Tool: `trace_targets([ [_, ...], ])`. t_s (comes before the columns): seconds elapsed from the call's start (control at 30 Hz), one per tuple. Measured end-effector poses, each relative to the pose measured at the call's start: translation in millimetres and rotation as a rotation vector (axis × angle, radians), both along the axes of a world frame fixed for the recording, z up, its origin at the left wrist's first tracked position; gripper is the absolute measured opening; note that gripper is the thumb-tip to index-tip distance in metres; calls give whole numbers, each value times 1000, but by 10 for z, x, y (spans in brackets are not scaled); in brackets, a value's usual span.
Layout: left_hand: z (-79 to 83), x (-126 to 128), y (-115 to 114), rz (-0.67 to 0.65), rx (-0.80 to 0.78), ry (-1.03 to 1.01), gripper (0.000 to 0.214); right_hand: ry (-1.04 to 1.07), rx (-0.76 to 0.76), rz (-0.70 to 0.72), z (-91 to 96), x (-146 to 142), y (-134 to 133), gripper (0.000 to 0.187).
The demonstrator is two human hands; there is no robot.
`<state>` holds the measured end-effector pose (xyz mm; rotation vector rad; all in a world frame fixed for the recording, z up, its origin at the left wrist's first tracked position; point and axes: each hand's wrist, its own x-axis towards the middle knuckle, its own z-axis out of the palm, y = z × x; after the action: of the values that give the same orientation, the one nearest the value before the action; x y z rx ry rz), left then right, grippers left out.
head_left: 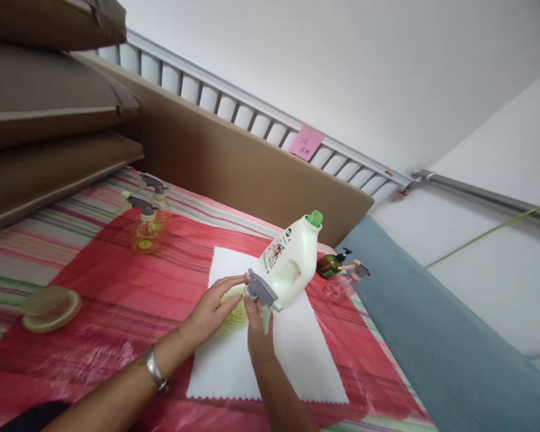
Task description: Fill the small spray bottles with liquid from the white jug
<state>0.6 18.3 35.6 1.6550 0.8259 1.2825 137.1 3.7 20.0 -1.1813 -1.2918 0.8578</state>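
With the hands as the clock's centre, a person's left hand (218, 305) and right hand (260, 333) meet at a yellow-tinted spray bottle (234, 315), over a white scalloped-edge cloth (306, 354). The right hand grasps the bottle's grey trigger sprayer (260, 289) near its neck; the left hand's fingertips touch the sprayer, though whether that hand is closed around anything cannot be told. The cloth's near edge runs below, at 6 o'clock. The widest stretch of red sheet (130, 288) spreads toward 9 o'clock, up to a round yellow lidded dish (51, 309). Brown cardboard (252, 171) bounds the table at 12; its right edge slants from 2 to 5 beside a blue-grey surface (432, 318). Just beyond the sprayer, toward 1 o'clock, tilts a cream handled jug (306, 252) with a green spout in its mouth, its contents hidden by opaque walls. Two clear, yellowish spray bottles (144, 237) stand at 10; their fill level is uncertain. Toward 3 sit a green pump bottle (328, 266) and a pink spray bottle (339, 287).
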Motion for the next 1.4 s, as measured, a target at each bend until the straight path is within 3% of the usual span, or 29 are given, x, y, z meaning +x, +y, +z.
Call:
trace_targets([
  [0.23,30,143,68,53,8,59,41,21,-56,-109,21,23,9,29],
  [0.5,107,250,81,185,-22,44,20,22,-118,-152,-122,-13,-19,42],
  [0.6,109,253,87,205,-27,54,14,-59,-105,-64,-97,77,-28,43],
  [0.73,86,256,97,224,-12,56,15,-275,-150,32,136,421,-90,37],
  [0.87,31,274,96,236,8,58,17,-335,-142,-108,600,650,-222,39],
  [0.97,-2,273,79,252,30,51,18,-551,-83,-95,985,504,-288,40],
  [1.07,-32,264,55,261,53,42,17,-878,-88,-5,1233,214,-276,40],
  [1.23,-106,298,23,245,83,20,23,-1256,-207,25,1329,-43,-144,40],
  [1.4,-133,351,16,226,40,-7,33,-1368,-248,69,1386,-18,20,33],
])
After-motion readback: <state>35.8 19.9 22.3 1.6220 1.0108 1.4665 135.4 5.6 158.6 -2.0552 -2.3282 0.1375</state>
